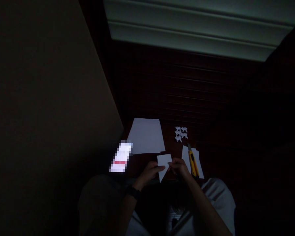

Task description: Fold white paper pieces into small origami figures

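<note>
The scene is very dark. Both hands hold a small white piece of paper [164, 164] folded to a point at its lower end. My left hand [149, 172] pinches its left edge with closed fingers. My right hand [179, 166] pinches its right side, fingers curled together. A dark watch sits on my left wrist. Both hands hover over the near edge of a dark wooden surface [169, 141], just above my lap.
A larger white sheet [146, 135] lies behind the hands. A yellow utility knife [193, 162] rests on white paper pieces [198, 160] to the right. Several small folded paper shapes [181, 133] cluster farther back. A lit phone screen [121, 156] glows at left.
</note>
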The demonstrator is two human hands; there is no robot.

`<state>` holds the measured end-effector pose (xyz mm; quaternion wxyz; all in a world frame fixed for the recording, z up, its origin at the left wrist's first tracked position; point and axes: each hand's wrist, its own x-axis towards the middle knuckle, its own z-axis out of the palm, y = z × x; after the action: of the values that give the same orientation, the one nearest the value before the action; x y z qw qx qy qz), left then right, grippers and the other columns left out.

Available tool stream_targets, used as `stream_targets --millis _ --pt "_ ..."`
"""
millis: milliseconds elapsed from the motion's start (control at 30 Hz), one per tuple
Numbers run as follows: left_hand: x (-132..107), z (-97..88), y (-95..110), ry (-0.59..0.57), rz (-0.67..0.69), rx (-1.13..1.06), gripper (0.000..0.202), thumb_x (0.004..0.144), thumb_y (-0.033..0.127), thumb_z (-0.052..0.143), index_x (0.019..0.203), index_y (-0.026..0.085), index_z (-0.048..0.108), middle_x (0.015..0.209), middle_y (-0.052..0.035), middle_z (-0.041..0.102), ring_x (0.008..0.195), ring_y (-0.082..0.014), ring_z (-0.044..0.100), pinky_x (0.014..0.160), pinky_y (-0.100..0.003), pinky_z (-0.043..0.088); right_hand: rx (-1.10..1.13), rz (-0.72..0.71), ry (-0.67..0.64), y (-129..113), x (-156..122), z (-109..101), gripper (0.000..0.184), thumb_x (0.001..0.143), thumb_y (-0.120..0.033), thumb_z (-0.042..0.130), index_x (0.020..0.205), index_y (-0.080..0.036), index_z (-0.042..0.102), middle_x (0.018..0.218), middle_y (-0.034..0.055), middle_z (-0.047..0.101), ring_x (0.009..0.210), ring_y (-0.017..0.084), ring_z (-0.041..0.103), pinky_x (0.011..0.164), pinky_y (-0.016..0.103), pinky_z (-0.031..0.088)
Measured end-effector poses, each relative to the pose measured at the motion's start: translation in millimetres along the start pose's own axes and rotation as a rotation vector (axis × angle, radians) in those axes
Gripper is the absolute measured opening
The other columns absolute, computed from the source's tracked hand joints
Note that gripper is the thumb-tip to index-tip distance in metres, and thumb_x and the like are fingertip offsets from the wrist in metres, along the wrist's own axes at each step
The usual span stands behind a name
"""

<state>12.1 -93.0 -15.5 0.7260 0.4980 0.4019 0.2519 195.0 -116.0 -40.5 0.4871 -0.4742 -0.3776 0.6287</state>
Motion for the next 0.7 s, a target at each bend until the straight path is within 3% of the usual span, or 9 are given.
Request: stream_targets --millis 233,433,700 --pt "-3.7 -1.1 0.1 0.035 -0.005 -0.01 0.033 0.065 0.039 0.064 0.079 0.009 0.067 0.059 -0.0021 0.059 0.048 -0.0089 0.045 0.044 -0.019 0.024 -0.063 -0.009 -0.015 -5.6 -3.1 0.7 0.021 0.069 -0.033 0.062 0.064 -0.016 0.053 0.057 0.0004 0.064 0.032 0.004 0.033 0.031 0.018 0.018" --pt "-5.3 -1.8 0.6 -0.011 0.002 -0.118 0.029 0.065 0.033 0.065 0.081 0.01 0.067 0.067 -0.0042 0.063 0.056 -0.012 0.052 0.051 -0.021 0.033 -0.055 0.015 -0.052 -5.9 -1.9 -1.0 0.021 0.067 -0.034 0.063 0.064 -0.015 0.055 0.054 0.0003 0.062 0.031 0.004 0.032 0.031 0.018 0.018" --pt "-2.9 -3.8 -2.9 -0.036 0.005 -0.083 0.029 0.065 0.032 0.066 0.081 0.008 0.067 0.066 -0.0044 0.062 0.055 -0.0123 0.051 0.05 -0.021 0.032 0.0 0.071 -0.044 -5.7 -2.6 -7.9 0.018 0.062 -0.026 0.068 0.06 -0.014 0.053 0.049 0.0015 0.062 0.028 0.003 0.027 0.03 0.018 0.011"
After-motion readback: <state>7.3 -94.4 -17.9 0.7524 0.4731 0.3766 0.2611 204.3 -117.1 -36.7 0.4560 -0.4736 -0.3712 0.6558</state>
